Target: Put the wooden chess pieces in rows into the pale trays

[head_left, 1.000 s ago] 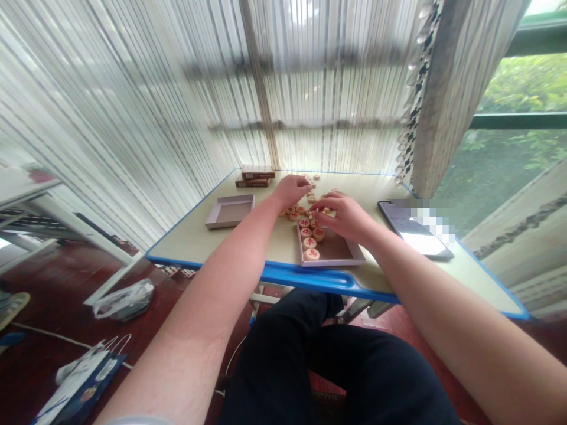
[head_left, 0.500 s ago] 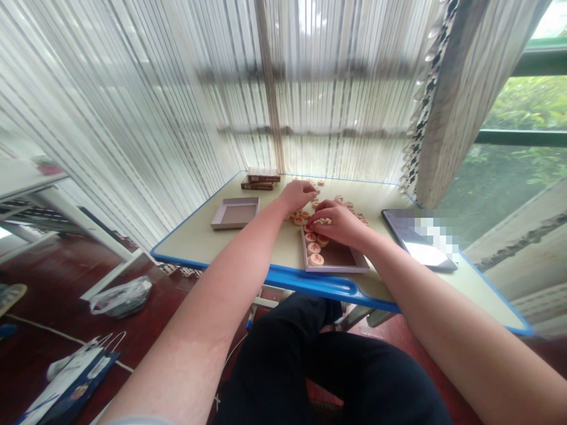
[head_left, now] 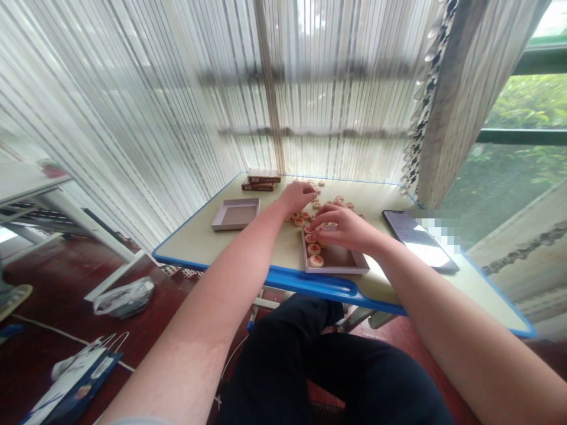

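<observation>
Round wooden xiangqi pieces with red characters stand in a column along the left wall of an open shallow box [head_left: 336, 270]; the nearest piece [head_left: 316, 261] lies in its front left corner. My right hand [head_left: 345, 227] reaches over the box's back left part, thumb and fingers closed around a xiangqi piece that they mostly cover. Beyond the box, my left hand [head_left: 299, 196] is closed in a pinch at a xiangqi piece [head_left: 318, 191], its fingertips partly hiding it. Loose xiangqi pieces [head_left: 299, 221] lie scattered on the table around both hands.
An empty box lid or tray [head_left: 237, 224] lies left on the blue-edged table [head_left: 186, 236]. Two small dark boxes [head_left: 257, 187] are stacked at the back left. A dark tablet [head_left: 420, 242] lies right. Sheer curtains [head_left: 336, 118] hang behind the table.
My right hand has shifted slightly, its thumb now lower over the pieces in the box. My left hand stays at the same spot. The view has moved very slightly.
</observation>
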### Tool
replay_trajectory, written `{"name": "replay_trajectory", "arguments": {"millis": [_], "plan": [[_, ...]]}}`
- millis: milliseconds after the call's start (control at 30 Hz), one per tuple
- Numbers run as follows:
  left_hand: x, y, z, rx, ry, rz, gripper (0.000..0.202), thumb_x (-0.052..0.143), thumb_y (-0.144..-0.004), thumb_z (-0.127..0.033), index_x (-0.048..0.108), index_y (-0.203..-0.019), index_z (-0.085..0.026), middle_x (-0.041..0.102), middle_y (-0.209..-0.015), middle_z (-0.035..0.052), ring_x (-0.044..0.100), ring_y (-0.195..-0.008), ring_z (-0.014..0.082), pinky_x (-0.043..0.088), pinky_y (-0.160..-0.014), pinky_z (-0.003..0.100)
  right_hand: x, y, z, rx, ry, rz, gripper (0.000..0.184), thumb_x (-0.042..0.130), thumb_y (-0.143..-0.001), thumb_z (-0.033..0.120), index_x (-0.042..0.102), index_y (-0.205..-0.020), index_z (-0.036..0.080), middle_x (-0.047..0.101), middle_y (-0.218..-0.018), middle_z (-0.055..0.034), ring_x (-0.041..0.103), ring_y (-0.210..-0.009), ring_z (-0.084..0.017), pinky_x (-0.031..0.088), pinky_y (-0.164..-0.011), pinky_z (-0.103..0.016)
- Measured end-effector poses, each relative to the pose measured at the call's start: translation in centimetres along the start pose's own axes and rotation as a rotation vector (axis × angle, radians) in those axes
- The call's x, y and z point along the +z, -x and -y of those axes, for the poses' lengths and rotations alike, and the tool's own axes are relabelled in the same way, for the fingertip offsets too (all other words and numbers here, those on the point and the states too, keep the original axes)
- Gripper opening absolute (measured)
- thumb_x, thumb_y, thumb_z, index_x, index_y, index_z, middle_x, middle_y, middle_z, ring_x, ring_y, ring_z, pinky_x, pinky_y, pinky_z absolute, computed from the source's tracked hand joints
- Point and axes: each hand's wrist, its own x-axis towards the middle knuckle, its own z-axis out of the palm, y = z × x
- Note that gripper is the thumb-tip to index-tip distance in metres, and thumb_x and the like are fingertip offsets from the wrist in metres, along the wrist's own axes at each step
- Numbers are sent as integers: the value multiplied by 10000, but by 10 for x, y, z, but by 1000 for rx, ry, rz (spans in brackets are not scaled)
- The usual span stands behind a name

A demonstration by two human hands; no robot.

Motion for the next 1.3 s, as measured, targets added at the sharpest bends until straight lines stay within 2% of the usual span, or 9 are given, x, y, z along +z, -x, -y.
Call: {"name": "replay_trajectory", "arguments": {"millis": [133,367,700,933,1100,1300], "plan": [[3,-2,4,0,-2,-1,255,574,-760,-321,711,-861,-132,663,-738,43,562,-685,131,448,-666,260,-3,4,4,-64,-22,101,133,641,-752,265,744,-833,246,621,-897,-48,535,-923,-211,395,-891,-357],[4,-2,4,11,-17,-7,245,575,-759,-311,711,-851,-128,659,-739,37,552,-693,124,443,-673,252,-3,4,4,-103,-9,179,133,641,-751,248,755,-820,252,619,-854,-40,537,-881,-193,363,-911,-358],[3,-3,6,18,-42,-13,241,582,-757,-302,711,-853,-122,659,-740,40,550,-683,123,439,-665,255,-8,6,4,-91,-60,157,145,645,-753,302,751,-829,240,608,-849,-36,521,-857,-183,353,-917,-357],[4,-3,7,-7,-49,-12,264,578,-760,-327,711,-859,-122,661,-746,44,558,-693,129,444,-663,256,-22,11,4,7,-85,167,182,651,-739,346,743,-833,220,613,-871,-47,537,-881,-196,400,-867,-335],[5,-3,9,-14,-64,-4,277,576,-756,-328,712,-878,-120,666,-766,45,570,-732,136,450,-682,253,-18,14,10,-52,-95,237,175,669,-733,356,753,-830,238,601,-861,-42,534,-857,-183,404,-850,-319],[4,-3,12,-19,-79,-2,283,560,-762,-329,714,-891,-129,662,-762,39,569,-736,137,457,-684,254,-13,14,18,-129,-75,302,124,667,-739,258,761,-817,237,587,-838,-34,532,-819,-157,400,-840,-295]]}}
